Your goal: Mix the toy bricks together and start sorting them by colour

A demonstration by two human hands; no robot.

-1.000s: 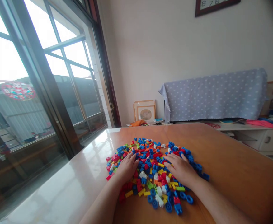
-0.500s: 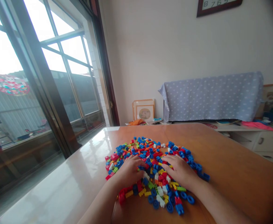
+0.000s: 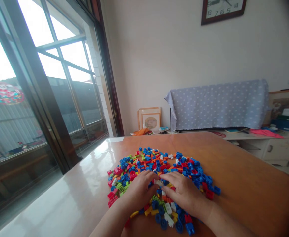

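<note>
Many small toy bricks (image 3: 149,161) in blue, red, yellow, green, white and orange lie spread on a brown wooden table (image 3: 235,168). Over the middle of them my left hand (image 3: 144,187) has its fingers closed on a white brick (image 3: 158,182). My right hand (image 3: 180,189) comes in from the other side, its fingertips at the same white brick, thumb and fingers bent round its right end. Blue round pieces (image 3: 163,224) and white bricks lie nearer to me, below the hands.
Glare covers the table's left side. Beyond the far edge stand a framed picture (image 3: 151,121) and a low white cabinet (image 3: 280,149) with a blue dotted cloth (image 3: 218,105) above it. A glass door is at left, a clock (image 3: 223,10) on the wall.
Both hands have come together over the bricks, and a white brick now shows between their fingertips. The view has tilted up slightly, showing more of the clock.
</note>
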